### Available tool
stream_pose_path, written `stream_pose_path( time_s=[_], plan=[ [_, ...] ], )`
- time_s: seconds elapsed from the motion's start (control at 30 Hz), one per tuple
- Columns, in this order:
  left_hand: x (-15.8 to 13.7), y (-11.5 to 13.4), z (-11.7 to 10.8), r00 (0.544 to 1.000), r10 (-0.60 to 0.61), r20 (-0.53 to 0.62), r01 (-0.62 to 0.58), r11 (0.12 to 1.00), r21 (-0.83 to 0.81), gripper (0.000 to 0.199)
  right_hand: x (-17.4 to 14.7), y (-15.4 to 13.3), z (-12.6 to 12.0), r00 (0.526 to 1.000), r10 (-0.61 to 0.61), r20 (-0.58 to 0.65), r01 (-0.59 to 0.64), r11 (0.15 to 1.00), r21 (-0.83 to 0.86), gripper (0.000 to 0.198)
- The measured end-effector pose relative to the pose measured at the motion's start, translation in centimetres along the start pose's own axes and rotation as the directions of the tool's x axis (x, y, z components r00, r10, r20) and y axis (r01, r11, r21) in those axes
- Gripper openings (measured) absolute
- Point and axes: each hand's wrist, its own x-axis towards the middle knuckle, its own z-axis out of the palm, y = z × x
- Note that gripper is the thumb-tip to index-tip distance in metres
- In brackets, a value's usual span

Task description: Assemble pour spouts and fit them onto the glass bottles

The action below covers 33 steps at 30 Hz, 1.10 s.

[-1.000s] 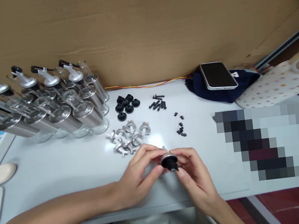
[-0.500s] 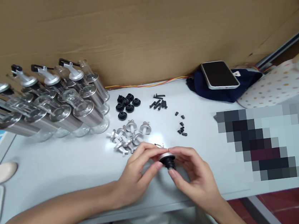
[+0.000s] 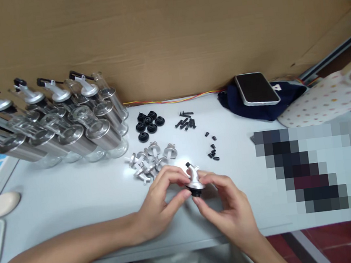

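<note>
Between my two hands is a bottle pourer spout (image 3: 195,180), silver on top with a black rubber stopper below and a small black tip on its nozzle. My left hand (image 3: 167,196) pinches its left rim with thumb and fingers. From the other side, my right hand (image 3: 225,197) grips it, thumb against the stopper. The spout points up and leans slightly left. Just beyond my left hand lies a heap of silver pourer spouts (image 3: 149,162). Black rubber stoppers (image 3: 149,124), small black levers (image 3: 187,121) and tiny black tips (image 3: 213,148) lie in separate groups farther back.
Glass bottles with steel sleeves (image 3: 99,133) crowd the left, several topped with pourers. A phone (image 3: 257,88) lies on a dark blue cap (image 3: 249,112) at back right, beside a spotted container (image 3: 324,97). A cream cabled object (image 3: 4,203) sits at the left. Cardboard (image 3: 165,39) walls the back.
The pourer has been tilted in my hands, so its silver nozzle and black tip now show upright and less of the stopper is visible. Both hands stay on it.
</note>
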Motion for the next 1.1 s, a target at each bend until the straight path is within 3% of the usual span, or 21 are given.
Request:
stream_pose_path(
  time_s=[0.13, 0.23, 0.33, 0.47, 0.57, 0.7, 0.8, 0.9, 0.97, 1.03, 1.1],
  plan=[
    [0.0, -0.2, 0.2, 0.996, -0.058, 0.07, 0.062, 0.997, -0.055, 0.037, 0.3, 0.0, -0.2, 0.996, -0.041, -0.075, 0.036, 0.997, -0.067, 0.031],
    [0.2, -0.1, 0.1, 0.988, -0.076, 0.132, 0.078, 0.997, -0.01, 0.045, 0.4, -0.2, -0.3, 0.997, -0.051, -0.051, 0.05, 0.998, -0.034, 0.029],
    [0.5, 0.1, -0.2, 0.982, -0.084, 0.171, 0.083, 0.996, 0.014, 0.04, 0.3, -0.2, -0.2, 0.997, -0.065, -0.049, 0.067, 0.997, 0.037, 0.026],
    [0.7, 0.1, -0.3, 0.983, -0.123, 0.139, 0.126, 0.992, -0.01, 0.035, 0.1, 0.0, 0.1, 0.997, -0.046, -0.054, 0.049, 0.997, 0.053, 0.023],
    [0.7, 0.2, -0.3, 0.983, -0.131, 0.131, 0.136, 0.99, -0.034, 0.034, 0.1, -0.1, 0.0, 0.997, -0.046, -0.054, 0.046, 0.999, 0.014, 0.021],
    [0.7, 0.4, -0.2, 0.982, -0.13, 0.137, 0.139, 0.989, -0.056, 0.034, 1.2, -0.8, -1.6, 0.996, -0.082, 0.044, 0.088, 0.984, -0.157, 0.013],
    [0.7, 0.6, -0.3, 0.976, -0.148, 0.161, 0.151, 0.989, -0.006, 0.036, 3.9, -0.9, -3.7, 0.994, -0.097, 0.051, 0.11, 0.912, -0.395, 0.009],
    [0.5, 0.7, -0.3, 0.962, -0.172, 0.211, 0.165, 0.985, 0.052, 0.042, 7.9, 0.1, -5.3, 0.988, -0.091, 0.126, 0.15, 0.776, -0.612, 0.01],
    [0.5, 0.7, -0.4, 0.96, -0.161, 0.23, 0.153, 0.987, 0.054, 0.042, 10.6, 1.1, -5.5, 0.99, -0.027, 0.136, 0.118, 0.677, -0.727, 0.008],
    [0.4, 0.7, -0.4, 0.963, -0.14, 0.229, 0.133, 0.99, 0.046, 0.037, 12.8, 2.2, -5.1, 0.983, 0.113, 0.147, 0.055, 0.581, -0.812, 0.009],
    [0.4, 0.7, -0.5, 0.964, -0.134, 0.228, 0.127, 0.991, 0.045, 0.032, 14.2, 3.1, -4.3, 0.976, 0.161, 0.148, 0.036, 0.548, -0.835, 0.012]
  ],
)
